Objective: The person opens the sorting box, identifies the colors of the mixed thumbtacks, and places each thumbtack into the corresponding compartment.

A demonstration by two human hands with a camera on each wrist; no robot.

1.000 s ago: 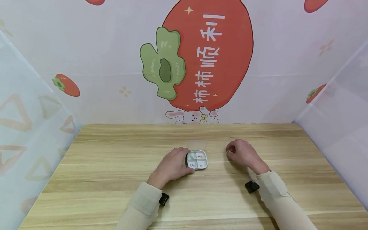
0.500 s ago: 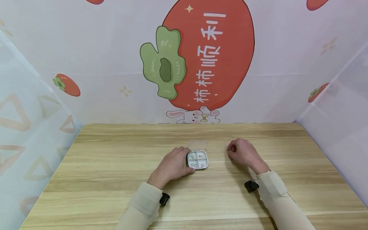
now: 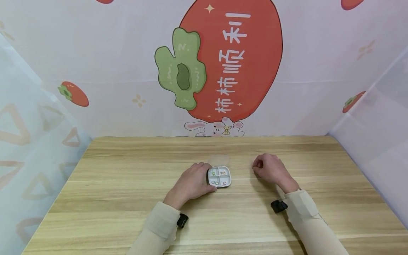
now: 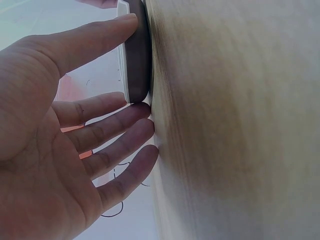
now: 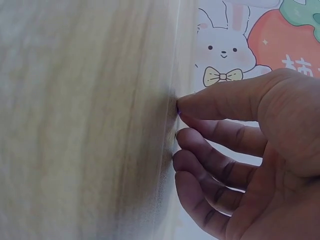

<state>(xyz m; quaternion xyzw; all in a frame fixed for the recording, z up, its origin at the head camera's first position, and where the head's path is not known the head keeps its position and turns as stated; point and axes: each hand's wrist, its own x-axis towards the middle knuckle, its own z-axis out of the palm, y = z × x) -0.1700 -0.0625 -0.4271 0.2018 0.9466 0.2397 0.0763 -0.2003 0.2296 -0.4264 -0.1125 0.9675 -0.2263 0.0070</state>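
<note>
A small white box (image 3: 219,176) with four compartments stands on the table, lidless side up. Several tiny ring-like pieces of jewelry, green, yellowish and reddish, lie in its compartments. My left hand (image 3: 190,182) holds the box from its left, thumb at the near edge and index finger at the far one; the left wrist view shows the box's dark outer side (image 4: 138,55). To the right of the box, my right hand (image 3: 271,169) is low over the tabletop. Its thumb and index fingertip pinch a tiny thing with a purple glint (image 5: 179,111), mostly hidden by the fingers.
Behind the box lies a flat, pale oval (image 3: 219,160), perhaps see-through. The wooden table (image 3: 127,209) runs back to a printed cloth backdrop (image 3: 121,63), with cloth walls at both sides.
A second ago a tiny ring-like thing showed at my right fingertips in the head view; now the fingers hide it. The right hand has shifted barely; the left keeps its hold on the box.
</note>
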